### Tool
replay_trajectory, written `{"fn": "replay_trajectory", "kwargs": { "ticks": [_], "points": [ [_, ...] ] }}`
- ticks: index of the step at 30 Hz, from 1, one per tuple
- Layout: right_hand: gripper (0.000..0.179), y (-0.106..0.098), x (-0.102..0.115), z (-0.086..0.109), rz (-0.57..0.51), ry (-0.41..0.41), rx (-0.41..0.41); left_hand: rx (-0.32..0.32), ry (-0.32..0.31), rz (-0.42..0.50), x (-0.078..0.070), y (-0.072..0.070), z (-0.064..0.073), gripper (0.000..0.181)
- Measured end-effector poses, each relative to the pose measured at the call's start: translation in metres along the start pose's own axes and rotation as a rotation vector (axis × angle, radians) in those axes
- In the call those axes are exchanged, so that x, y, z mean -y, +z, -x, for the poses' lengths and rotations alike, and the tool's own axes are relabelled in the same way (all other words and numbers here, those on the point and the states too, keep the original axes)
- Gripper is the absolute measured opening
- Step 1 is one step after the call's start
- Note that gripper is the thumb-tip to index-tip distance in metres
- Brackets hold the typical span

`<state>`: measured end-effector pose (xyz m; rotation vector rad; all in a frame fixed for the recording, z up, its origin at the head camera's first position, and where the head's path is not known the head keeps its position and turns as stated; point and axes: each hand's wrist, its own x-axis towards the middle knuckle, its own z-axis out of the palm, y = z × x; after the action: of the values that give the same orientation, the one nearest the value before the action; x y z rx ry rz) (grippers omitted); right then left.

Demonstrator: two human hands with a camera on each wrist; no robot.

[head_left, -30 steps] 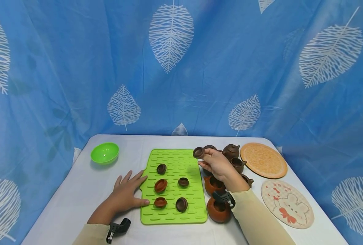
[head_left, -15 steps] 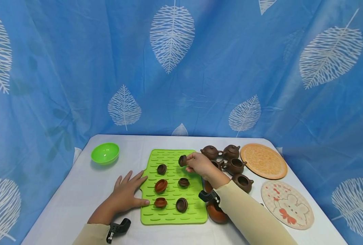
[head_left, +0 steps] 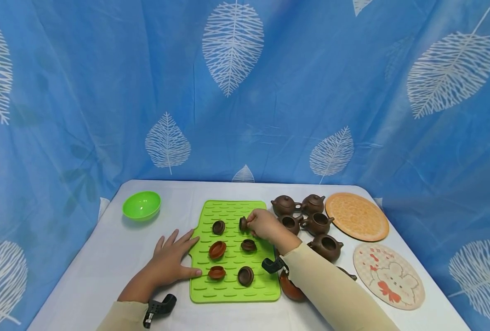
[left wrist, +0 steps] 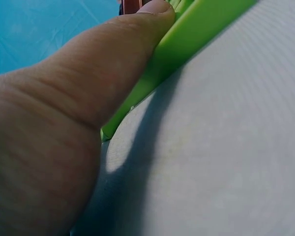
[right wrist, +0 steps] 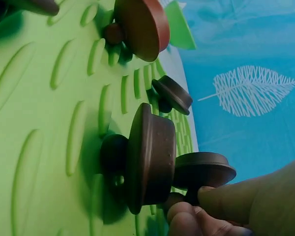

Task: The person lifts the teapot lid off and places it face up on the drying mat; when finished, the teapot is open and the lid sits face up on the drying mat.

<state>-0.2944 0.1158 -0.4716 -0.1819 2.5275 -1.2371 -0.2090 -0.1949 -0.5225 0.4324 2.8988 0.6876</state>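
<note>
White tabletop (head_left: pixel 100 266) bears a ribbed lime-green mat (head_left: pixel 232 289). Spread left hand (head_left: pixel 171 259) touches its left edge, probably steadying it; right hand (head_left: pixel 264 225) pinches a round dark-brown clay lid (head_left: pixel 242 224) by its knob (right wrist: pixel 192 194), likely for control, over the mat's far half.

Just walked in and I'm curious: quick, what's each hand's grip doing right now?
Left hand: open, fingers spread, at the edge of the green mat.
Right hand: closed, pinching a small dark brown lid.
</note>
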Motion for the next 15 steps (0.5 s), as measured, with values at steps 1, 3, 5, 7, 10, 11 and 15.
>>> {"fn": "replay_trajectory", "kwargs": {
  "ticks": [1, 3, 5, 7, 10, 11, 15],
  "points": [
    [0.007, 0.0005, 0.0001, 0.0001, 0.009, 0.004, -0.001, 0.002, 0.0, 0.001, -0.0004, 0.0, 0.0002, 0.109],
    [0.007, 0.0009, 0.0007, 0.0004, 0.024, 0.014, 0.002, 0.001, -0.001, 0.0, -0.0007, 0.0, 0.0003, 0.109],
    [0.006, 0.0004, 0.0019, 0.0008, 0.048, 0.016, 0.006, -0.002, 0.001, 0.0, -0.0008, -0.0001, 0.0004, 0.108],
    [0.01, -0.0007, 0.003, 0.001, 0.075, 0.021, 0.016, -0.004, 0.003, -0.002, -0.0007, 0.0001, 0.0007, 0.108],
    [0.026, -0.003, 0.0043, 0.0006, 0.132, 0.022, 0.029, -0.002, 0.001, -0.001, -0.001, -0.0001, 0.001, 0.108],
    [0.032, -0.0037, 0.0045, 0.0004, 0.154, 0.021, 0.032, -0.001, 0.0, 0.0, -0.0012, -0.0001, 0.0011, 0.108],
    [0.048, -0.0062, 0.0051, -0.0003, 0.223, 0.018, 0.048, 0.004, -0.01, 0.0, -0.0023, -0.0003, 0.0016, 0.108]
  ]
}}
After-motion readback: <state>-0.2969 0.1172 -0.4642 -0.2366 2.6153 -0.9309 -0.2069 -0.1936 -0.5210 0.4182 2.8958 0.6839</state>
